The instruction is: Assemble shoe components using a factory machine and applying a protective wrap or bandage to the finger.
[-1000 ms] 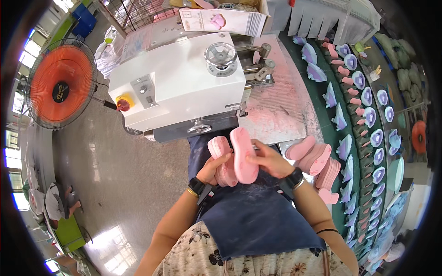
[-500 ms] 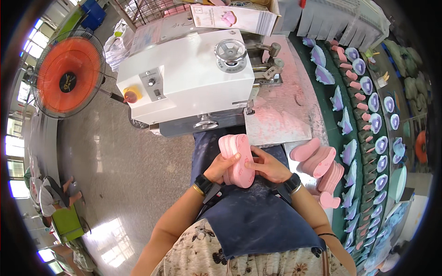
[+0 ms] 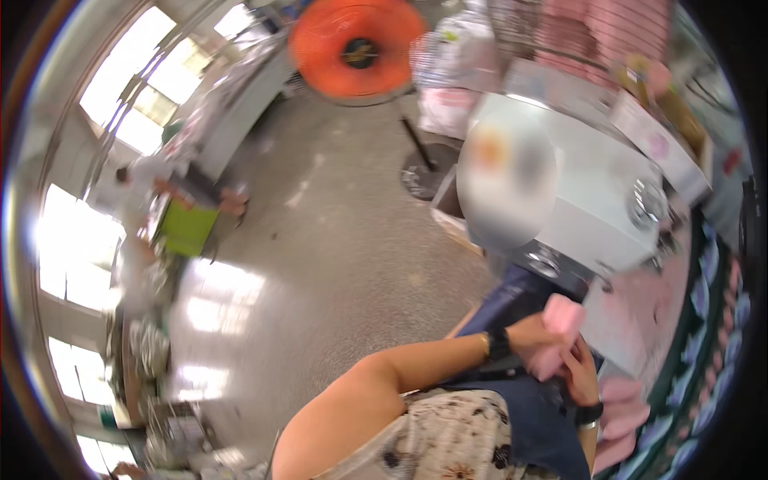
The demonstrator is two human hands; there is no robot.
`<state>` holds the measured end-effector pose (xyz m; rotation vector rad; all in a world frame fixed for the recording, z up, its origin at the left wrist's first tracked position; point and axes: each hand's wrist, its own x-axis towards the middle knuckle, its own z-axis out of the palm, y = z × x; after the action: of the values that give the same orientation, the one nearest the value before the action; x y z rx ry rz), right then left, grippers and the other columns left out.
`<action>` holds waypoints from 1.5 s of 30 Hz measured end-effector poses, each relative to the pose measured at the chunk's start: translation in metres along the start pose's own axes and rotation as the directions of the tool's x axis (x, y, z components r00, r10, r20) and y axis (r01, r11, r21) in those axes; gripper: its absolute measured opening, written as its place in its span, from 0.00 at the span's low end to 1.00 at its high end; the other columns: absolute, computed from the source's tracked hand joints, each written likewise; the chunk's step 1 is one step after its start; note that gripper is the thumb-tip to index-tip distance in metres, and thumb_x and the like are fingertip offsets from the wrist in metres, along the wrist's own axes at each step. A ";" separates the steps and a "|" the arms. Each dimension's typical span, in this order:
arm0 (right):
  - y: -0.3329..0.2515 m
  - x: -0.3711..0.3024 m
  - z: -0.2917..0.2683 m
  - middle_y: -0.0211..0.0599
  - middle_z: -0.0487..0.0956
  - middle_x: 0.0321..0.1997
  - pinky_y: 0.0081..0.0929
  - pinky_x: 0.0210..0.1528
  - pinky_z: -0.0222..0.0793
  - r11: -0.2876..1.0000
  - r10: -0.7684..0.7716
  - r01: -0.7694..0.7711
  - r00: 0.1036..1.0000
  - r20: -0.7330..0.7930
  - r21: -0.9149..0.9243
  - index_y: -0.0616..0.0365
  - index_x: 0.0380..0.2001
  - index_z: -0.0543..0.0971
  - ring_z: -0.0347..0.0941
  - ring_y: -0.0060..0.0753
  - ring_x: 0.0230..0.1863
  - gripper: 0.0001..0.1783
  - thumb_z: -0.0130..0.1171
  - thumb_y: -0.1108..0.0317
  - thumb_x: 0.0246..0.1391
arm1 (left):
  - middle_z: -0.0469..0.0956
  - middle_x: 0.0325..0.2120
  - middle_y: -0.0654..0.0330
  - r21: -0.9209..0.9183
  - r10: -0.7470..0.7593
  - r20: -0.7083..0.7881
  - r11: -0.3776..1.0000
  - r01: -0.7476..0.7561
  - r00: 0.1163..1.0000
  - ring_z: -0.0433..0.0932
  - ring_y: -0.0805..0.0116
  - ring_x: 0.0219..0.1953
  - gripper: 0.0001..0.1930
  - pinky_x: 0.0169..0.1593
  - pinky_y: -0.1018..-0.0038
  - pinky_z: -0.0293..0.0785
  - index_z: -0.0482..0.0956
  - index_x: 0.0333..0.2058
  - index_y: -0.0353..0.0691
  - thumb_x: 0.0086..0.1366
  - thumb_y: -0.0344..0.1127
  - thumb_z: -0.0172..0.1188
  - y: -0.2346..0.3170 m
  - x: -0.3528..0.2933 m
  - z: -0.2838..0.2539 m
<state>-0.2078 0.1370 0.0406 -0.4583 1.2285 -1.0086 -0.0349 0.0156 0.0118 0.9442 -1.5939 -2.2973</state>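
Your left hand (image 3: 531, 333) and right hand (image 3: 583, 376) wrap their fingers around pink soles (image 3: 564, 317). A pink pile (image 3: 625, 410) lies right of those fingers.

Spreads out as glossy grey floor (image 3: 320, 224), reflects bright windows (image 3: 76, 248) ranged along the left, includes perhaps a green seat (image 3: 186, 227), blurred.
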 end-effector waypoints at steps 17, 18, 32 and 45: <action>-0.021 0.017 0.026 0.36 0.76 0.46 0.21 0.29 0.78 0.989 0.029 -0.018 0.997 0.071 -0.149 0.58 0.66 0.59 0.77 0.25 0.36 0.32 0.55 0.70 0.61 | 0.77 0.48 0.56 -0.409 0.085 0.062 0.911 -0.052 0.994 0.76 0.67 0.49 0.34 0.55 0.71 0.72 0.69 0.56 0.37 0.54 0.44 0.72 0.002 -0.024 -0.012; -0.021 0.017 0.026 0.36 0.76 0.46 0.21 0.29 0.78 0.989 0.028 -0.017 0.997 0.070 -0.147 0.58 0.66 0.59 0.77 0.25 0.36 0.32 0.55 0.70 0.61 | 0.77 0.48 0.56 -0.408 0.084 0.063 0.912 -0.051 0.994 0.76 0.67 0.49 0.34 0.55 0.71 0.72 0.69 0.56 0.37 0.54 0.44 0.72 0.000 -0.022 -0.012; -0.019 0.024 0.033 0.41 0.75 0.45 0.23 0.35 0.76 0.897 -0.043 0.037 0.999 -0.002 -0.441 0.67 0.67 0.55 0.75 0.28 0.39 0.42 0.64 0.67 0.55 | 0.78 0.46 0.58 -0.269 0.125 0.005 0.956 -0.119 0.992 0.77 0.69 0.48 0.29 0.52 0.71 0.73 0.71 0.54 0.36 0.55 0.39 0.69 -0.031 -0.009 -0.029; -0.025 0.047 0.074 0.42 0.76 0.55 0.28 0.54 0.69 0.787 -0.484 0.502 0.863 0.146 -0.359 0.56 0.62 0.67 0.73 0.32 0.52 0.35 0.63 0.61 0.51 | 0.79 0.36 0.58 0.432 0.542 0.085 0.736 -0.521 0.836 0.78 0.64 0.44 0.13 0.48 0.68 0.76 0.76 0.44 0.37 0.59 0.28 0.60 -0.033 -0.027 -0.025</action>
<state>-0.1488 0.0697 0.0570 -1.1595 1.2983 -1.1840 0.0078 0.0227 -0.0122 0.4968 -2.0784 -1.5422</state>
